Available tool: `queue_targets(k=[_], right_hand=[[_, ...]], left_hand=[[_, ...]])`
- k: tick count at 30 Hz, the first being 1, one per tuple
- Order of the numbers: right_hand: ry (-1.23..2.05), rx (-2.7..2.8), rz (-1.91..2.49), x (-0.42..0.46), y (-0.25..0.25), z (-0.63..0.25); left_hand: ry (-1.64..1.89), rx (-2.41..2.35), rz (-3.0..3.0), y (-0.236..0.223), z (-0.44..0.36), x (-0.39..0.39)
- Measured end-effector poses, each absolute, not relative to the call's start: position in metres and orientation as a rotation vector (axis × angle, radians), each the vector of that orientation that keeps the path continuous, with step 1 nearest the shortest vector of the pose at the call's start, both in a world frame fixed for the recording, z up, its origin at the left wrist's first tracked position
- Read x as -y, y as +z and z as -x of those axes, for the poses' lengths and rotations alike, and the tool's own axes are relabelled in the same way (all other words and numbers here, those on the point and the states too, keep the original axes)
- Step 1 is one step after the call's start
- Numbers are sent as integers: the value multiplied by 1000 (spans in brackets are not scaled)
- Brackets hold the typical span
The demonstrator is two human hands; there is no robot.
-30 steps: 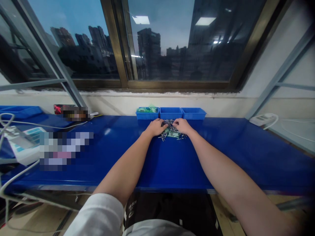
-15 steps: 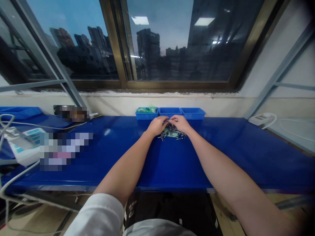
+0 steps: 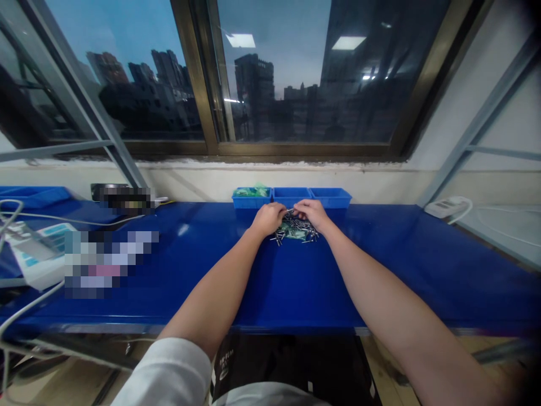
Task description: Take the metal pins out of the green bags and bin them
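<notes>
My left hand (image 3: 267, 219) and my right hand (image 3: 313, 212) meet over a heap of thin, dark, shiny metal pieces (image 3: 310, 232), shaped like pins or screws. Both hands have their fingers pinched together. A slim metal piece (image 3: 289, 211) shows between the fingertips, too small to tell its exact kind. Pale green plastic (image 3: 293, 231), perhaps a bag, lies among the pieces, with loose ones spilling onto the blue table (image 3: 302, 287) on the near side. My fingers cover the heap's far edge in part.
Three joined blue bins stand behind the hands: the left bin (image 3: 252, 201) holds green plastic packets. A white device with a teal panel (image 3: 42, 248), cables and blurred items are at left. Another white device (image 3: 448, 206) sits at right. Below the window runs a ledge (image 3: 190, 169).
My right hand has shifted slightly right, so the gap between the fingertips is wider and a metal piece shows there. The view has tilted up a little.
</notes>
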State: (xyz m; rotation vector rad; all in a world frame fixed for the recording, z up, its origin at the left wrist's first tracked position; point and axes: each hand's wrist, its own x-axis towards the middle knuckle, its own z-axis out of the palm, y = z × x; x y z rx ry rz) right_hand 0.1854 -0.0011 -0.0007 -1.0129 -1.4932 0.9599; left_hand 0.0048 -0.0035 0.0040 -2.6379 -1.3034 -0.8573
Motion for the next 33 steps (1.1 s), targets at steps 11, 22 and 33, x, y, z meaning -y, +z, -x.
queue_targets(k=[11, 22, 33], right_hand=[[444, 1483, 1194, -6, -3, -207], [-83, 1505, 1728, -9, -8, -224], [-26, 1546, 1792, -11, -11, -218]], left_hand=[[-1006, 1455, 2453, 2, 0, 4], [-792, 1620, 2435, -1, 4, 0], [-673, 1691, 2474, -5, 4, -2]])
